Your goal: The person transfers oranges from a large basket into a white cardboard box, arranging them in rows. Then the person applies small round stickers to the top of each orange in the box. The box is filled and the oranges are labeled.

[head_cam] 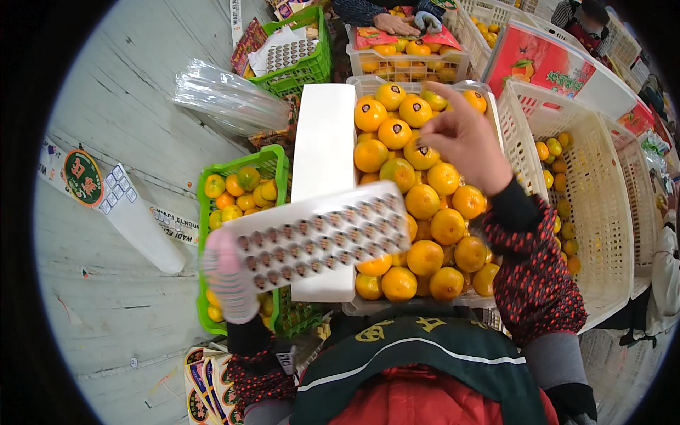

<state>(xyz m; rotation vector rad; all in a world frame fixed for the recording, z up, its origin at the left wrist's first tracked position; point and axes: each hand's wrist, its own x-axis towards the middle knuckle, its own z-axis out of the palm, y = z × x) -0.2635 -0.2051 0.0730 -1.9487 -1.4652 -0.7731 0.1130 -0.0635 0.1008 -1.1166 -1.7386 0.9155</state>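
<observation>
My left hand point(228, 276), in a pink-and-grey striped knit glove, grips a sheet of small round stickers point(324, 236) by its left end. The sheet is tilted and hangs over a white box panel point(324, 159) and the near-left oranges. My bare right hand point(467, 138) is above the far right of a crate of orange citrus fruit point(447, 226), fingers apart, nothing visible between them. Its thumb tip is close to a stickered fruit point(422, 154); whether they touch I cannot tell. Several far fruits, such as one orange point(394, 133), bear dark round stickers; the nearer ones in view show none.
Green crates point(279, 159) point(319, 58) stand left, one with fruit, one with sticker sheets. Clear plastic bags point(228, 95) lie between them. A tall cream crate point(589, 212) borders the right. Across, another person's hands point(396, 24) rest over a fruit crate point(409, 69).
</observation>
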